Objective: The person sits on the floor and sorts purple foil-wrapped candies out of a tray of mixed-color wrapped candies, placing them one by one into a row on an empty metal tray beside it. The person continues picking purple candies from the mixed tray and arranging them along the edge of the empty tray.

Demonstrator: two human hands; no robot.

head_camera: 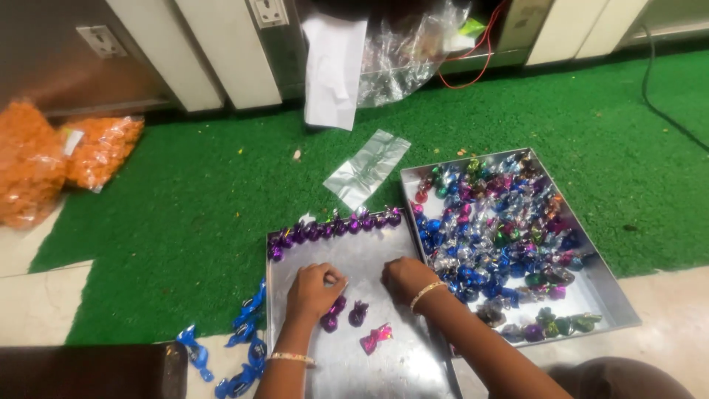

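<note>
Both hands curl shut on a wrapped candy; loose purple candies nearby risk being scattered.

Three foil-wrapped candies, two purple and one pink, lie loose on the steel tray, a purple row lining its far edge.

A single head-worn view looks steeply down, close over two steel trays on green matting.
</note>
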